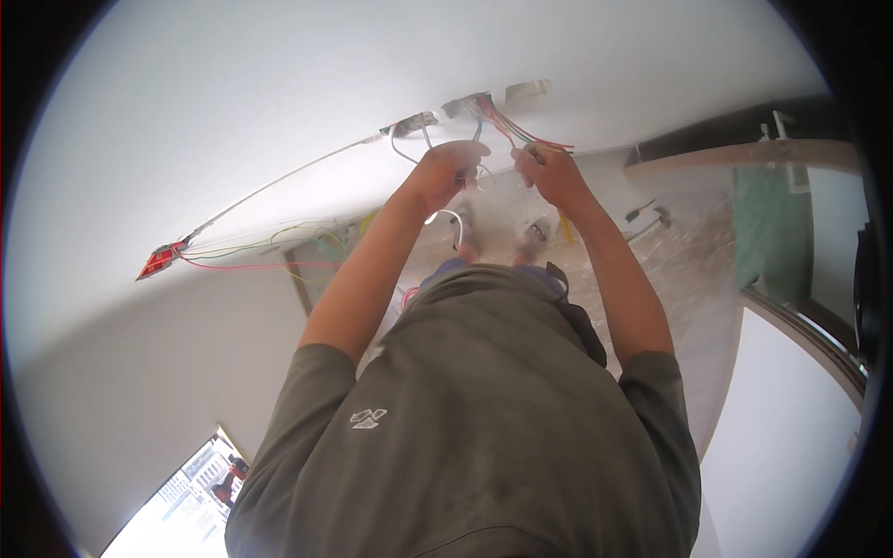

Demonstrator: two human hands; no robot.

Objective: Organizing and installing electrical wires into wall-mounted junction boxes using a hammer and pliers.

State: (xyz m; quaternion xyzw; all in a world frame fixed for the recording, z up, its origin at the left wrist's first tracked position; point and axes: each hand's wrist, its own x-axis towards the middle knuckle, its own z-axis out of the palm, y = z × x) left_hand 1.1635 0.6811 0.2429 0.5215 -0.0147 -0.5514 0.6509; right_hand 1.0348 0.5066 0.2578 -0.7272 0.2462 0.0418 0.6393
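My left hand (448, 173) is closed around a thin white cable (395, 144), part of which loops out past the fingertips. This cable comes from a cut-out (409, 125) in the white wall. Close by on the right, my right hand (551, 175) has its fingers pinched together, and what they hold is too small to make out. Just above it hangs a bundle of red and green wires (507, 126), which comes out of a wall box (481, 102). A narrow yellow piece (566, 229) shows below my right wrist; whether the hand holds it cannot be told.
Another pale cut-out (527, 90) sits right of the wall box. A groove runs left to a red box (163, 260) with loose coloured wires (251, 265). A hammer-like tool (656, 219) lies on the dusty floor (688, 256). At right stand a curved ledge (744, 153) and green panel (767, 219).
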